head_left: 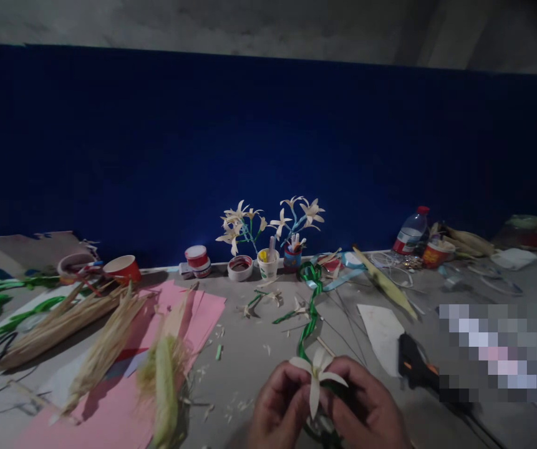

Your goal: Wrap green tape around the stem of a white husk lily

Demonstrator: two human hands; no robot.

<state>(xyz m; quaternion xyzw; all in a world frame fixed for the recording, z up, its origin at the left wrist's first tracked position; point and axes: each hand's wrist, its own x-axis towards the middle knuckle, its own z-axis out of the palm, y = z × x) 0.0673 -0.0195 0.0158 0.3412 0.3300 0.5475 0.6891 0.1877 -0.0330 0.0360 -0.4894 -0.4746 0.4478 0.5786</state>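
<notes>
Near the front edge of the view, my left hand (280,402) and my right hand (362,402) pinch a pale husk-like flower (315,376) from both sides. Its narrow petals spread outward over the fingertips. A green ribbon (312,315) runs from beyond the hands down to the flower, and part of it shows beneath them. The flower's stem is hidden by the fingers. Just past the hands lie small finished-looking flowers (261,299) with green stems. A thin stick (327,347) rests near the right fingertips.
Pink paper (209,308), dried corn husks (104,346) and a corn cob (165,393) cover the left side. Cups with flower sprays (235,224) stand at the back. To the right are a black glue gun (413,362), white paper (380,333) and a plastic bottle (410,234).
</notes>
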